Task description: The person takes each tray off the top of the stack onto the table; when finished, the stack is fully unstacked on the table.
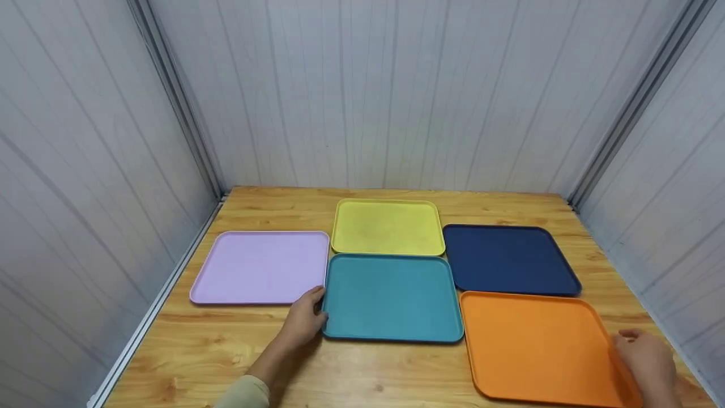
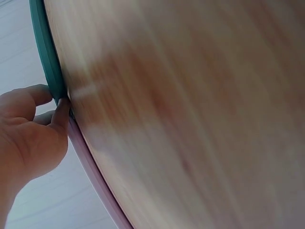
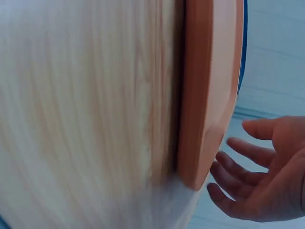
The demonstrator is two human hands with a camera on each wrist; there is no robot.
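A teal tray (image 1: 393, 297) lies in the middle of the table. My left hand (image 1: 305, 318) is at its left rim, near the front corner; in the left wrist view the thumb and fingers (image 2: 62, 112) pinch that rim beside the purple tray (image 2: 95, 171). An orange tray (image 1: 538, 347) lies at the front right, its upper left corner close to the teal one. My right hand (image 1: 645, 357) is beside the orange tray's right edge. Its fingers (image 3: 231, 179) are spread and loosely bent in the right wrist view, close to the rim, gripping nothing.
A yellow tray (image 1: 388, 226) lies behind the teal one, and a navy tray (image 1: 510, 259) behind the orange one. The purple tray (image 1: 263, 266) lies left of the teal tray. White panel walls (image 1: 362, 96) enclose the wooden table (image 1: 226, 351) at the back and both sides.
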